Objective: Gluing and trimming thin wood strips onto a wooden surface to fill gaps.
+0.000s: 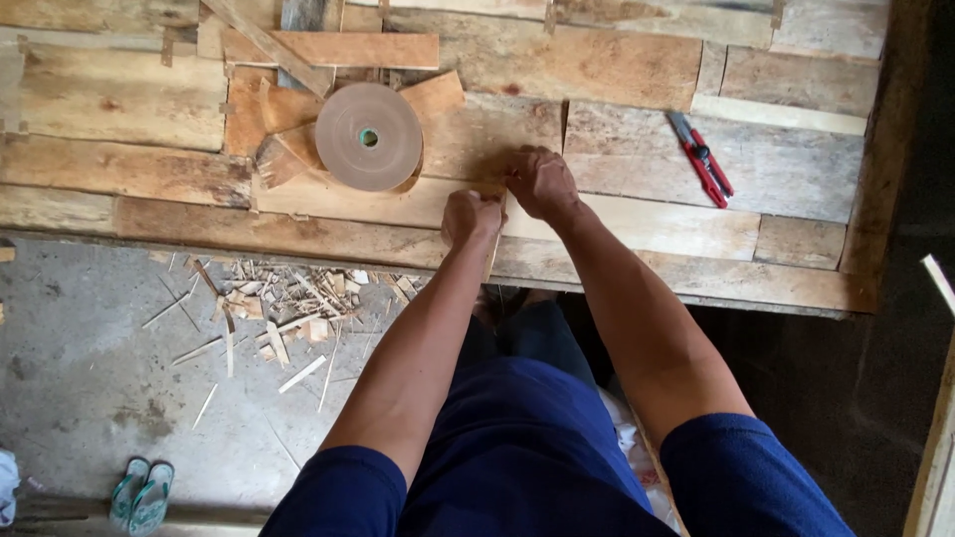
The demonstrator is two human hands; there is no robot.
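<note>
thin pale veneer strip (494, 239) at near edge of wooden workbench (637, 70), pinched in closed left hand (472, 217); right hand (540, 183) pressed flat beside it, fingers curled, grip unclear; round brown tape roll (369, 136) left of hands; red utility knife (701, 157) well right; wood scraps (288, 298) on floor, green sandals (140, 493) lower left

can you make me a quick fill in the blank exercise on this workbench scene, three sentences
1. The brown tape roll lies flat on the wooden ____.
2. The cutter lying to the right of the right hand has a ____ handle.
3. Wood scraps are scattered on the concrete floor, and a pair of ____ lies near the bottom left corner.

Missing words: workbench; red; sandals
</note>
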